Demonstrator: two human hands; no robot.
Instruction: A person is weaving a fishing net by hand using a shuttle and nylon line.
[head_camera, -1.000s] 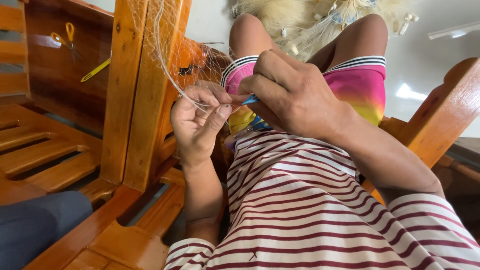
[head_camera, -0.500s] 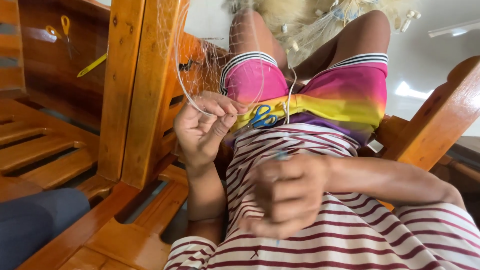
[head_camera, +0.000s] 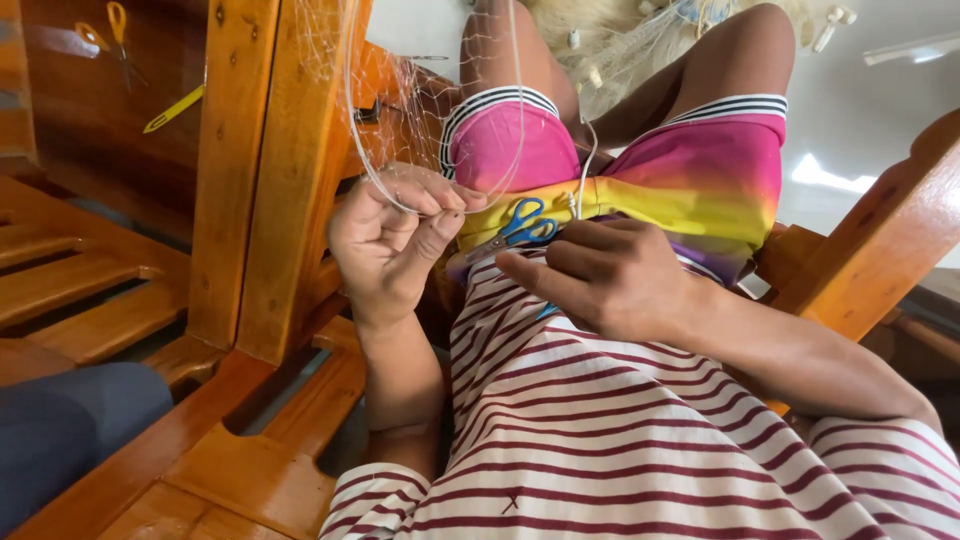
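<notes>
My left hand (head_camera: 395, 245) is raised in front of my lap, thumb and fingers pinched on a thin clear net line (head_camera: 362, 150) that loops up to the fine mesh above. My right hand (head_camera: 610, 275) lies on my striped shirt with its fingers curled, and a small blue tool tip (head_camera: 545, 312) shows beneath the palm. A white thread (head_camera: 585, 165) runs up from this hand. Blue-handled scissors (head_camera: 520, 225) rest on my pink and yellow shorts, just beyond the right fingertips. A pale heap of fishing net (head_camera: 620, 40) lies past my knees.
A wooden chair post (head_camera: 290, 150) stands right beside my left hand, with wooden slats (head_camera: 90, 300) further left. Yellow-handled scissors (head_camera: 118, 25) and a yellow tool (head_camera: 172, 110) sit on the wood at the back left. A wooden armrest (head_camera: 880, 240) is on the right, and dark blue cloth (head_camera: 70, 430) at the lower left.
My right hand left the left hand, dropped to my belly, then moved back up beside the blue scissors. The left hand stayed pinched on the line.
</notes>
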